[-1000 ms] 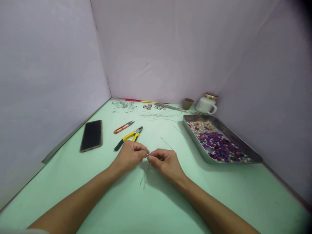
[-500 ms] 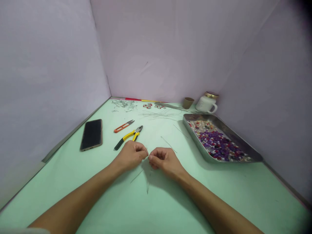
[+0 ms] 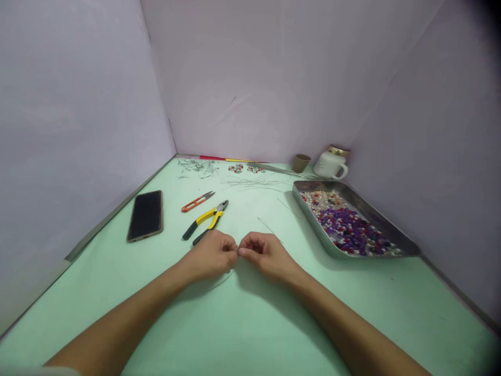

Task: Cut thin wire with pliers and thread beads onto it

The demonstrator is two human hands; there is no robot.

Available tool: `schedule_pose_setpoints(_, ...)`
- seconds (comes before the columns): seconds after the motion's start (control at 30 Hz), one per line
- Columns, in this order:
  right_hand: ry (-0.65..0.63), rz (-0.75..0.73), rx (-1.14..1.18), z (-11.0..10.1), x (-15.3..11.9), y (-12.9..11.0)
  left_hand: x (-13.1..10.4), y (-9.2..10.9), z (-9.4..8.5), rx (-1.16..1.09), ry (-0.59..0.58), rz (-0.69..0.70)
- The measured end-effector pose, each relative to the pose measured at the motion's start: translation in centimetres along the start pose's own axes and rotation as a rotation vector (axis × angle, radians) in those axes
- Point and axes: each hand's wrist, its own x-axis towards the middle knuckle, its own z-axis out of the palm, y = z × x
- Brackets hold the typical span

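Well, on the far left a dark-screened phone (image 3: 144, 215) with rounded corners lies flat on the smooth, pale green tabletop (image 3: 176, 334). Further back is a loose scatter of thin, crooked wire scraps (image 3: 198, 167). Nearer are the orange-handled snips (image 3: 198, 201), slim blades pointing back and right, and just beside them the pliers (image 3: 207, 219), their yellow and black handles spread apart; one handle reaches close to the left hand. That left hand (image 3: 215, 254) is nearly closed, fingers curled in and thumb pressed against them, pinching a tiny piece too small to make out; a thin wire (image 3: 227, 277) curves out below it. Meeting it at the fingertips, the right hand (image 3: 266, 256) pinches at the same spot with thumb and forefinger, its other fingers loosely bent. Behind the hands sit two red-and-clear bead clusters (image 3: 236, 168), with fine long wires (image 3: 254, 181) in front. Rightward come a tapered brown cup (image 3: 300, 163), a glossy white mug (image 3: 330, 165) with a gold-toned lid, and a shiny metal tray (image 3: 385, 222) holding purple, red and pale beads (image 3: 346, 224).
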Motion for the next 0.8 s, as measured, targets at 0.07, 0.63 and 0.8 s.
schedule_pose_setpoints(0.07, -0.014, -0.022, -0.091, -0.03, -0.1, 0.04, -0.05, 0.07, 0.03, 0.044, 0.008, 0.023)
schedule_pose_setpoints(0.63, 0.184, 0.017, 0.09, 0.16, 0.13, 0.01, 0.08, 0.52, 0.27, -0.187, -0.097, -0.061)
schedule_pose_setpoints(0.8, 0.262, -0.003, 0.082, 0.18, 0.51, 0.54, -0.03, 0.76, 0.67, -0.298, -0.206, -0.104)
